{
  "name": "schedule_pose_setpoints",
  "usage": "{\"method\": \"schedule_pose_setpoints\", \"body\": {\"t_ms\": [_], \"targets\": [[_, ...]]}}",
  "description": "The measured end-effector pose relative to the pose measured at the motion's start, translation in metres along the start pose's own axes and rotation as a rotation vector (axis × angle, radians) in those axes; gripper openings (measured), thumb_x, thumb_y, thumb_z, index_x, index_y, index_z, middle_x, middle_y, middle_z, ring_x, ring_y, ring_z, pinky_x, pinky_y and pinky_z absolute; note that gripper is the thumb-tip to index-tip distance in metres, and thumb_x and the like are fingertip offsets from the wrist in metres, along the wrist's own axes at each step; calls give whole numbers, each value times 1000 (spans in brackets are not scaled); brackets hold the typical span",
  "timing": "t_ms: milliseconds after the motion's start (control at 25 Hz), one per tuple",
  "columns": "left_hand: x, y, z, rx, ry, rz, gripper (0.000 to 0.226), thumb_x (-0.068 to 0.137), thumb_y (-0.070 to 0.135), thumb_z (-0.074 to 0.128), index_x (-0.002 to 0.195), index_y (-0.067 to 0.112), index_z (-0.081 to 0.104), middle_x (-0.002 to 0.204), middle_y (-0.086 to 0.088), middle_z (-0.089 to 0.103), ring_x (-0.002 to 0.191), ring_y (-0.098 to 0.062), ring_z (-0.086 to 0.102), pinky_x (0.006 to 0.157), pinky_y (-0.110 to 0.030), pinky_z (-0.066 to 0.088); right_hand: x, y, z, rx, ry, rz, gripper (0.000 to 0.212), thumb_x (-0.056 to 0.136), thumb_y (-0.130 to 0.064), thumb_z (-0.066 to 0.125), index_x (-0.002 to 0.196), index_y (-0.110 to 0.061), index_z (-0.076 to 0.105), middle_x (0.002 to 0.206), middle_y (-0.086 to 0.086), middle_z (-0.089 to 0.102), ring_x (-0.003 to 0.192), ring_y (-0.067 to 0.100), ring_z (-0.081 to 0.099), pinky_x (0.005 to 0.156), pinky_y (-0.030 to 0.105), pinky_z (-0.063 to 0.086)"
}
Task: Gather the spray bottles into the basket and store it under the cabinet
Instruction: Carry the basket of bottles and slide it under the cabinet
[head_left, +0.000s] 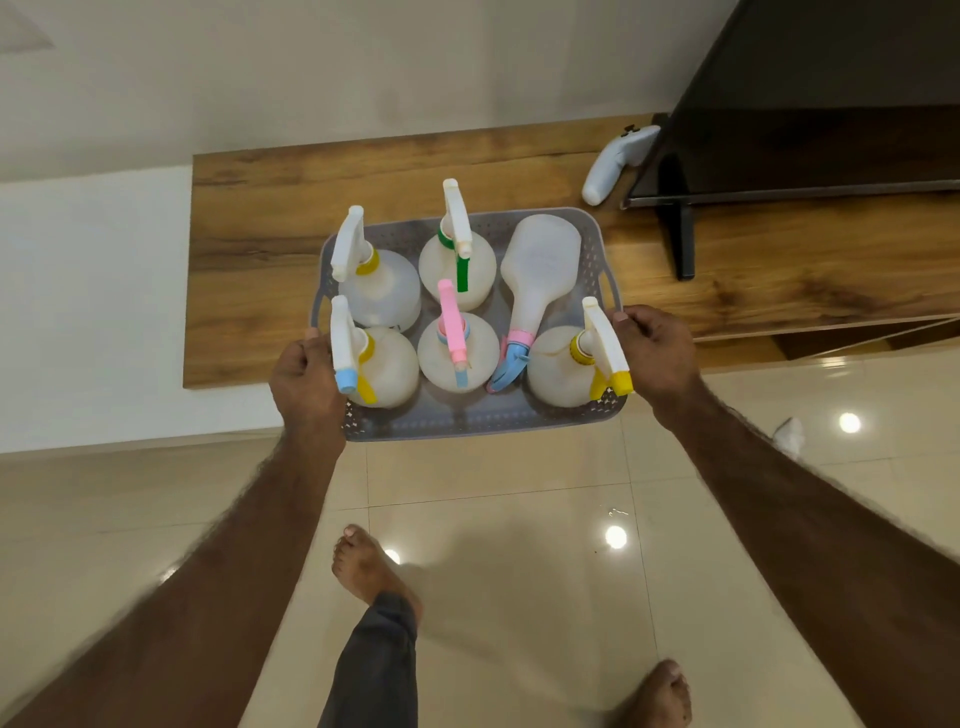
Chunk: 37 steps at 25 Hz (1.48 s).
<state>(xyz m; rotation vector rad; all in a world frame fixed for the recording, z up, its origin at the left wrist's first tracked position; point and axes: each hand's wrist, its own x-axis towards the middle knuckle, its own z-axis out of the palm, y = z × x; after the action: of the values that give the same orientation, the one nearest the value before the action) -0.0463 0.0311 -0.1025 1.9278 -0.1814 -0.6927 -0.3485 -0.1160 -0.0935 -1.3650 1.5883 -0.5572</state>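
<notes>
1. Grey perforated basket (483, 421) sits at frame centre, held w/ both hands; its far half overlaps the wooden cabinet top (363, 176), near half hangs over the tiled floor (519, 483). Can't tell if the base touches the wood or is lifted clear.
2. Left hand (306, 379) is clenched on the basket's left rim; fingertips are hidden behind the rim & a bottle head.
3. Right hand (657, 353) is curled round the right-side handle; fingers wrap out of sight under it.
4. Six spray bottles inside, 2 rows of 3. Back row: yellow-collar bottle (384, 291) at left, green-trigger bottle (457, 265) mid, both upright; a third bottle (540, 265) lies tipped over at right, w/ its blue-pink nozzle (511, 358) pointing toward the near edge.
5. Front row, all upright: blue-tip bottle (384, 369) left, pink-head bottle (457, 348) mid, yellow-nozzle bottle (561, 369) right. Bodies are translucent white; contents hard to make out.
6. White game controller (613, 166) lies on the wood upper right, its top end tucked behind the edge of a dark TV screen (805, 104), which is cut off by the frame's right & top.
7. TV stand leg (684, 244) rests on the wood.
8. Bottom of frame: bare feet & a grey trouser leg (374, 670); the right foot is cropped. A small white scrap (789, 431) on the floor at right is partly hidden by the forearm; unclear what it is.
</notes>
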Motion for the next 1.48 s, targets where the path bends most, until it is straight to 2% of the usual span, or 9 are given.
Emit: {"method": "schedule_pose_setpoints", "body": {"t_ms": [160, 280, 520, 720, 800, 920, 1200, 1400, 1480], "targets": [[1, 4, 3, -59, 10, -36, 32, 106, 7, 53, 77, 18, 62, 74, 3, 55, 69, -7, 51, 64, -23, 44, 17, -22, -3, -365, 119, -275, 29, 95, -27, 64, 121, -14, 69, 121, 10, 66, 99, 18, 64, 82, 36, 56], [1, 4, 2, -78, -7, -54, 36, 107, 10, 53, 74, 22, 60, 71, 5, 54, 68, -8, 51, 64, -23, 45, 37, -63, 1, -485, -114, -563, 22, 91, -26, 69, 109, -15, 77, 102, -7, 68, 89, 10, 63, 80, 34, 54], [0, 6, 1, -79, -22, -79, 37, 109, 18, 51, 74, 24, 61, 70, 3, 56, 76, -17, 53, 76, -35, 45, 66, -123, 41, -822, -932, -115, 25, 97, -32, 63, 117, -22, 75, 102, 2, 80, 95, 12, 75, 85, 30, 59], [-1, 9, 1, -56, -28, -84, 39, 110, 26, 49, 73, 23, 59, 69, 1, 52, 69, -12, 49, 78, -37, 40, 65, -122, 60, -877, -1028, 136, 39, 98, -52, 53, 131, -32, 63, 113, 3, 77, 103, 18, 72, 83, 31, 61], [-1, 10, 1, -55, -28, -85, 38, 110, 26, 49, 74, 22, 60, 70, 1, 53, 69, -11, 49, 78, -37, 41, 65, -122, 60, -823, -1024, 145, 34, 100, -47, 53, 129, -34, 64, 109, 2, 78, 96, 15, 74, 70, 24, 61], [-3, 9, 1, -58, -36, -76, 37, 110, 26, 49, 75, 22, 61, 71, 1, 54, 71, -12, 50, 79, -37, 42, 63, -123, 55, -849, -988, 119, 28, 101, -37, 50, 124, -40, 66, 110, -1, 78, 103, 16, 71, 90, 36, 55], [-3, 11, 4, -55, -14, -73, 37, 110, 24, 49, 76, 25, 62, 73, 1, 55, 79, -18, 51, 80, -37, 43, 60, -143, 29, -819, -1035, -53, 44, 91, -10, 65, 122, -41, 67, 106, -8, 68, 84, 4, 66, 68, 23, 52], [-1, 10, 2, -27, -20, -75, 38, 110, 25, 49, 74, 24, 60, 73, 0, 55, 86, -24, 51, 81, -38, 43, 72, -164, 6, -518, -1088, 93, 28, 100, -33, 49, 117, -34, 71, 114, 7, 78, 105, 21, 76, 100, 42, 53], [-2, 11, 2, -26, -26, -77, 38, 111, 25, 48, 75, 24, 60, 73, 0, 54, 82, -21, 51, 80, -37, 43, 77, -166, -1, -414, -1073, 162, 48, 101, -53, 34, 118, -29, 72, 111, 15, 78, 106, 29, 75, 103, 46, 51]]}}
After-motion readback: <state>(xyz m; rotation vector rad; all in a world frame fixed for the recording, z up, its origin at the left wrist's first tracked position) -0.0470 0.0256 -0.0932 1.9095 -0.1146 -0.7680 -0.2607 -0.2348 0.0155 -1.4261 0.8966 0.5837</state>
